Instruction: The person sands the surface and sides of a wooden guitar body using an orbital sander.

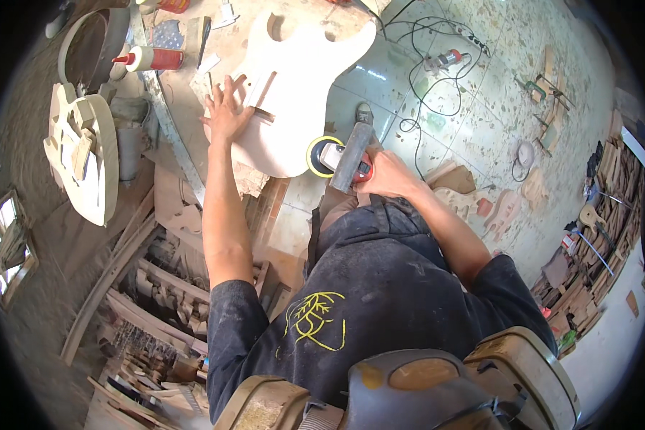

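A pale electric guitar body (pixel 294 79) with cut-out cavities lies on the workbench, its horns at the far end. My left hand (pixel 227 115) rests on its left edge, fingers spread over the wood beside a slot. Close to my waist, my right hand (pixel 387 172) is wrapped round a red and grey disc sander (pixel 364 170). The sander's yellow-rimmed pad (pixel 322 156) faces the lower right edge of the body; whether they touch I cannot tell. A long grey bar-like piece (pixel 352 158) crosses over the sander and partly hides it.
A red and white glue bottle (pixel 154 59) lies at the bench's left. Another guitar body (pixel 86 150) carrying wood offcuts stands farther left. Cables (pixel 444 107) and a red power tool (pixel 448 60) lie on the tiled floor. Clamps (pixel 536 89) and stacked wood (pixel 588 272) are at right.
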Motion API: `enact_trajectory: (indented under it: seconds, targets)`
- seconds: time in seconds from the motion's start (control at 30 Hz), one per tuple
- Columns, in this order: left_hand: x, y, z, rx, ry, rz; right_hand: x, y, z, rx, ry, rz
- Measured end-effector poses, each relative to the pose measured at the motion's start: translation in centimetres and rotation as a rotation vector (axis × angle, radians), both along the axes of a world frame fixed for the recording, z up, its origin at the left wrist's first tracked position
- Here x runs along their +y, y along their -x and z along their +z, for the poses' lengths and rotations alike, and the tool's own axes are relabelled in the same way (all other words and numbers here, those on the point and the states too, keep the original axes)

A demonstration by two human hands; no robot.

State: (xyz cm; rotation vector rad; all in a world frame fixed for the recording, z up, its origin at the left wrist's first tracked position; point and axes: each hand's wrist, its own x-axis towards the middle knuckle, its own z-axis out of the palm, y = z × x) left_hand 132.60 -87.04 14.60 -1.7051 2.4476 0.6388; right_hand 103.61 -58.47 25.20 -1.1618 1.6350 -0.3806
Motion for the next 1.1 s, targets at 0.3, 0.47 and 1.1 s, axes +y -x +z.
enact_trajectory:
  seconds: [0.3,0.47,1.1]
  targets:
    - [-0.2,0.0,0.4,0.027,0.026,-0.053,-3.0,0.5,-2.7,0.077,-0.046,-0.049]
    - [-0.3,-1.2,-0.1,0.029,0.016,-0.028,-5.7,0.3,-1.8,0.094,0.012,-0.161]
    - [0.0,0.3,1.6,-0.042,-0.044,-0.006,-6.0,3.0,-4.9,0.233,0.344,-0.763]
